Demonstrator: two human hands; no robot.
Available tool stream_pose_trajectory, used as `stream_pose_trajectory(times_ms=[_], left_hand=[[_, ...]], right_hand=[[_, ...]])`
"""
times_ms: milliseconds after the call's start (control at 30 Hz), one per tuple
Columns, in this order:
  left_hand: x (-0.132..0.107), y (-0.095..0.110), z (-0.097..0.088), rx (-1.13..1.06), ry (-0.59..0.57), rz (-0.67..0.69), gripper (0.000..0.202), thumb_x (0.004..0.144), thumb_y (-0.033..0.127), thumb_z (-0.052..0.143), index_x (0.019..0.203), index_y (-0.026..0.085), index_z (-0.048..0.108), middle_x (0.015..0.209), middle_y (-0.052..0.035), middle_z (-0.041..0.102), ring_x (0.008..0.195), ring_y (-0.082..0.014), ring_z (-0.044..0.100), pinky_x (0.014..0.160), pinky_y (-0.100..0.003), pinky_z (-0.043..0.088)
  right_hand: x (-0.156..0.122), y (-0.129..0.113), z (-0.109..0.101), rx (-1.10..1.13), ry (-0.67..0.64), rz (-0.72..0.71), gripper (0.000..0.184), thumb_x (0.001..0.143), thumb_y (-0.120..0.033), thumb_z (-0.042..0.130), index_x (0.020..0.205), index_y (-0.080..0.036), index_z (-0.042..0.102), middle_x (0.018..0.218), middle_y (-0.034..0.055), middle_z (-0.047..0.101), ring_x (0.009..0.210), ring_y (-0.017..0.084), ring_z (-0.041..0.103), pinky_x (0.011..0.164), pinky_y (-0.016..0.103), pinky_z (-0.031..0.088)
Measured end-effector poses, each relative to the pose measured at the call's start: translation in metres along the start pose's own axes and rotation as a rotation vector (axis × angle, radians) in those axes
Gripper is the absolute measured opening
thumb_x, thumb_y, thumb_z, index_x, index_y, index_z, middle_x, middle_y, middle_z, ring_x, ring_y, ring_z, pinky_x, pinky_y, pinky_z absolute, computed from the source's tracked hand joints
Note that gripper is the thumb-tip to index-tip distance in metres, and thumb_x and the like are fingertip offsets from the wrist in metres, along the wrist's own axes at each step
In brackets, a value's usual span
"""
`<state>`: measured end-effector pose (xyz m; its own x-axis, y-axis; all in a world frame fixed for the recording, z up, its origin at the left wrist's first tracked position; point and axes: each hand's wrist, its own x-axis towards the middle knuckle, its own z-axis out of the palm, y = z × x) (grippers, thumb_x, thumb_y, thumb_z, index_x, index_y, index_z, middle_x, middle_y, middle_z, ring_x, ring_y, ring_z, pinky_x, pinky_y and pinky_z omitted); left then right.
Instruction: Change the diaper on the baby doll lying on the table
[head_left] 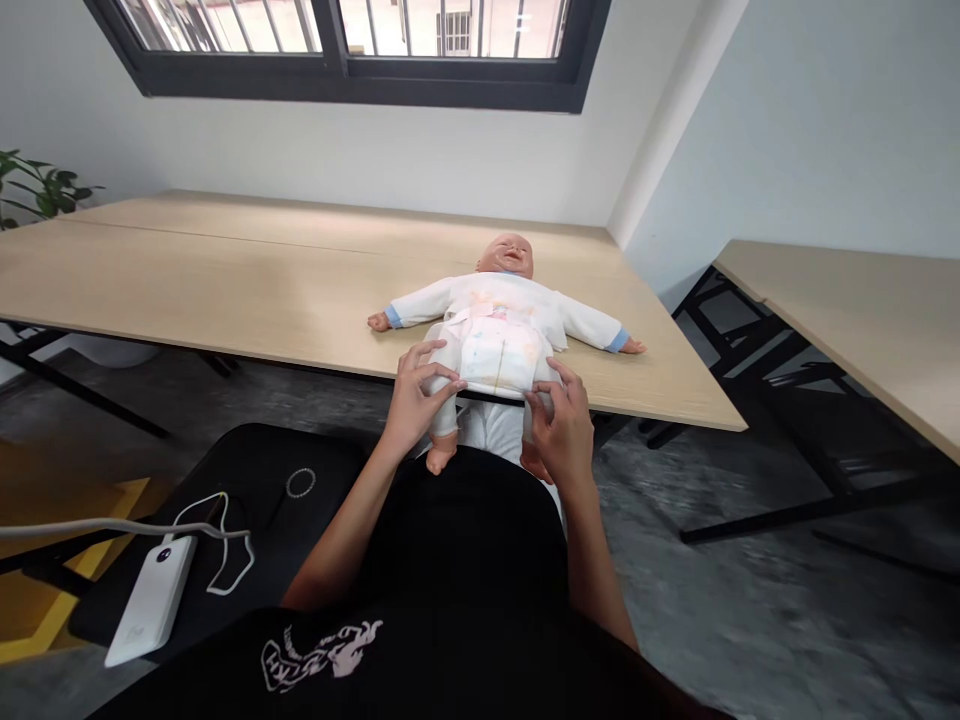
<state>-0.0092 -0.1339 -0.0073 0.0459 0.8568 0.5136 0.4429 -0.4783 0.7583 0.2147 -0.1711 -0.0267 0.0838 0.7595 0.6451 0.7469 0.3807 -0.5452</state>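
Observation:
A baby doll (499, 320) lies on its back on a pale wood table (225, 280), head away from me and legs hanging past the near edge. It wears a white long-sleeved top with blue cuffs and a white printed diaper (495, 352). My left hand (416, 395) grips the doll's thigh, with its thumb at the diaper's lower edge. My right hand (561, 425) pinches the diaper's other lower corner. The doll's feet (441, 458) show below my left hand, and my right hand hides part of the other leg.
A second wood table (847, 310) with black legs stands to the right. On a black surface at lower left lie a white power bank (150, 600), a white cable (221, 545) and a small ring (301, 483). A potted plant (45, 190) stands at far left.

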Motion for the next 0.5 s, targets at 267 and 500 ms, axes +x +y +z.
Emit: stream_pose_trajectory(times_ms=[267,500], left_hand=[[0.000,-0.021,-0.004,-0.351,-0.053,-0.111,0.047,0.073,0.045,0.083,0.108,0.020,0.062,0.134,-0.0125,0.056,0.132,-0.0262,0.055,0.113,-0.041,0.045],[0.038,-0.025,-0.010,-0.555,0.010,-0.471,0.043,0.083,0.051,0.073,0.107,0.017,0.062,0.125,-0.0121,0.067,0.128,-0.0271,0.059,0.111,-0.041,0.048]], right_hand=[[0.001,0.011,-0.012,0.145,-0.141,-0.049,0.034,0.095,-0.054,0.060,0.100,-0.021,0.062,0.148,0.0161,0.044,0.145,0.029,0.040,0.121,0.051,0.035],[0.037,0.043,0.000,0.626,-0.026,0.387,0.051,0.086,-0.062,0.067,0.112,-0.019,0.056,0.133,0.0174,0.061,0.127,0.028,0.060,0.111,0.049,0.050]])
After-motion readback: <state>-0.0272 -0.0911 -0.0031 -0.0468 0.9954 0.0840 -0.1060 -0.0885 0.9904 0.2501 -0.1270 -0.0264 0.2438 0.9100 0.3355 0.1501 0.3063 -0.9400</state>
